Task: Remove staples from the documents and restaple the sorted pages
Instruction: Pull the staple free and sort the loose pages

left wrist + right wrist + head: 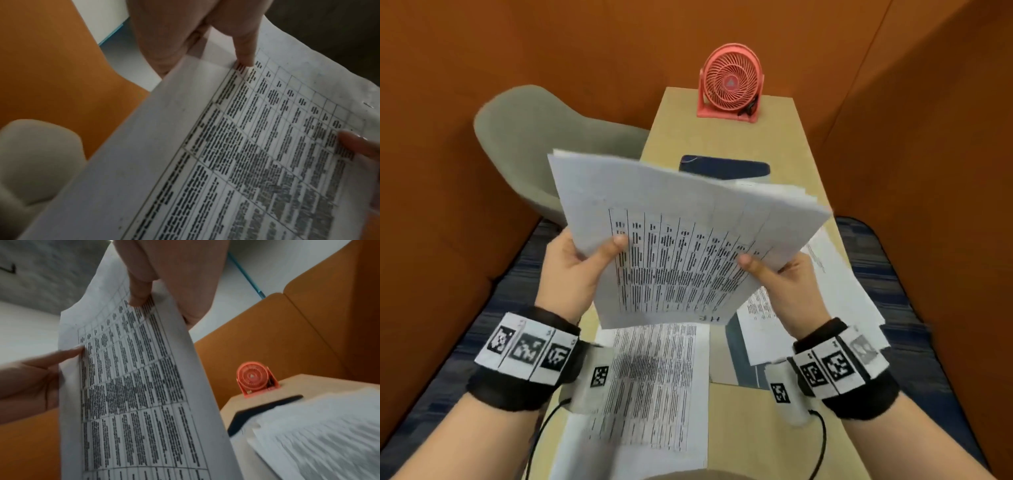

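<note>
Head view: loose pages [654, 387] lie at 6 o'clock on the tabletop [729, 428]. Above, left hand [571, 270] and right hand [787, 284] pinch a sheaf [681, 240] by its sides, thumbs on top. Restapling likely remains; no stapler shows. Fan [731, 85] at 12.

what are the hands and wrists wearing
Both hands, left and right, are bare, with no gloves or sleeves. Each wrist has a black band carrying white square-code tags, plus a whitish camera pod beneath trailing a black cable.
</note>
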